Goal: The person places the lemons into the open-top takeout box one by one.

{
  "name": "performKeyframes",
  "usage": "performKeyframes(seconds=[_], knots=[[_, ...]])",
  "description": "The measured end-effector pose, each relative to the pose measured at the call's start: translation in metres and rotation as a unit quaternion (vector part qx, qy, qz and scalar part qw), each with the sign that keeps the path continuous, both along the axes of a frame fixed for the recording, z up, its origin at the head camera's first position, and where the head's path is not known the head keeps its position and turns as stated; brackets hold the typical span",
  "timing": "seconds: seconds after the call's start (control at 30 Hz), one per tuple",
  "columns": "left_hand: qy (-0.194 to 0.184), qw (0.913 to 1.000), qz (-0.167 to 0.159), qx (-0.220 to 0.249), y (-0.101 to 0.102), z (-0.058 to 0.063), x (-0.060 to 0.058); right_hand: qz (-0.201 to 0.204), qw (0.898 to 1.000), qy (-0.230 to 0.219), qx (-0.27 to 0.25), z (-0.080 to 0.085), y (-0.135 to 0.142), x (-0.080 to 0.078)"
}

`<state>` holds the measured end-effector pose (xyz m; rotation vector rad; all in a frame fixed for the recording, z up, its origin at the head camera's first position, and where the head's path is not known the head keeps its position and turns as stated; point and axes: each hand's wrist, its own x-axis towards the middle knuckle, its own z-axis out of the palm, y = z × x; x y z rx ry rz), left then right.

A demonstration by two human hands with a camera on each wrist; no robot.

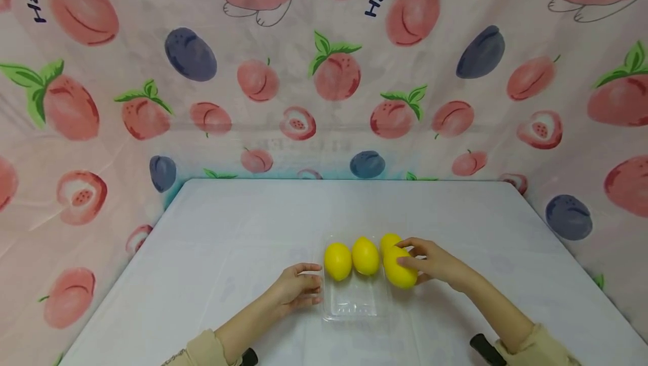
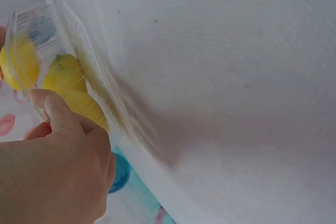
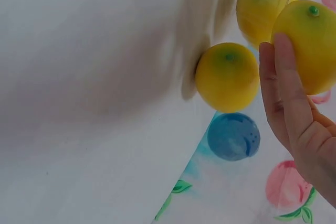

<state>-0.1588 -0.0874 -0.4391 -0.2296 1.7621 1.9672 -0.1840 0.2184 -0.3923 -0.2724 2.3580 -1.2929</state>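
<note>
A clear plastic box [image 1: 354, 310] stands on the table, with one lemon [image 1: 337, 262] and another lemon [image 1: 365, 256] side by side in its far half. My left hand [image 1: 298, 290] is at the box's left wall, its fingertips touching the side; the left hand [image 2: 68, 150] also shows against the clear wall in the left wrist view. At the box's right edge, my right hand [image 1: 432, 262] holds a lemon [image 1: 400, 269] between thumb and fingers. Just beyond it, a further lemon [image 3: 228, 77] rests on the table outside the box, partly hidden in the head view.
The white-covered table [image 1: 228, 225] ends at a far edge in front of a fruit-printed cloth [image 1: 298, 90]. A dark strap end [image 1: 487, 349] shows by the right sleeve, and another dark piece [image 1: 249, 357] by the left sleeve.
</note>
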Motion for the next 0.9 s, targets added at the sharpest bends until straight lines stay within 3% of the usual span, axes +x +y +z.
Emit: performKeyframes(seconds=[0.9], knots=[[0.005,1.0000,-0.002,0.002,0.000,0.001,0.001,0.040,0.999,-0.004,-0.020,0.010,-0.054,0.007]])
